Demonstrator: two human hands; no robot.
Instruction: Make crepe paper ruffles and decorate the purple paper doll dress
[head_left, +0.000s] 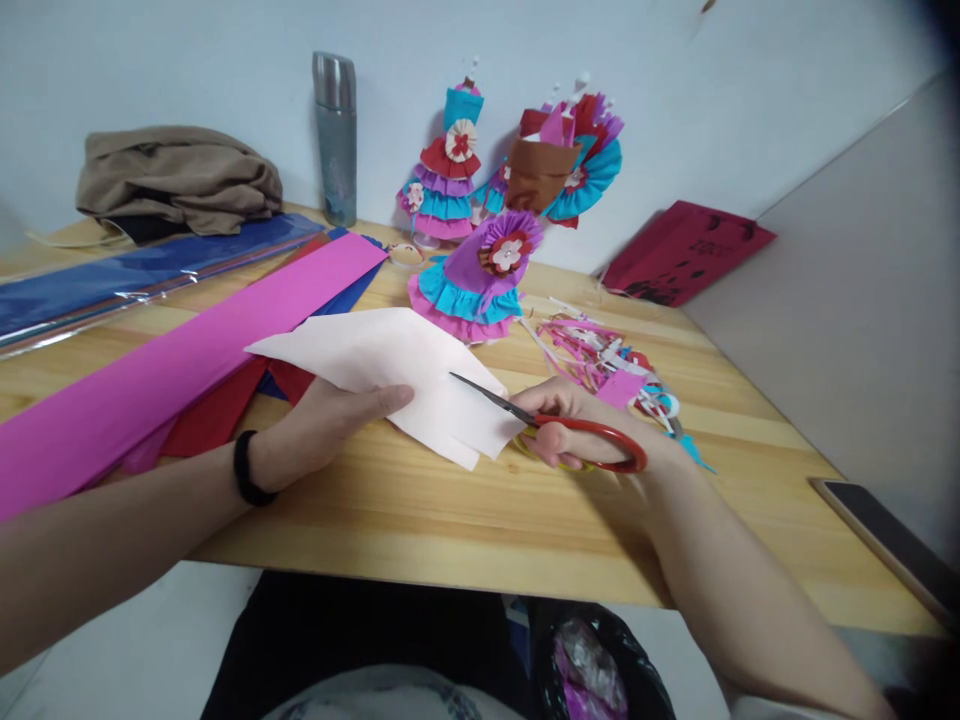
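A pale pink, nearly white sheet of paper point(390, 355) is pinched in my left hand point(330, 425), thumb on top and fingers hidden beneath. The sheet is held above the wooden table, with a cut slit at its lower right edge. My right hand point(562, 420) grips scissors point(600, 440) with red and yellow handles. One dark blade lies across the top of the paper, pointing left towards my left thumb; the other blade is hidden under the sheet. Just behind the paper stands a small purple, blue and pink ruffled paper dress point(480, 270) with a flower.
Long magenta paper point(195, 350) lies over red and blue sheets at left, beside a plastic-wrapped blue pack point(150, 270). A flask point(336, 140), brown cloth point(180, 180) and more paper dresses point(450, 180) stand behind. Paper scraps point(600, 355), a red bag point(686, 250) and a phone point(892, 540) are at right.
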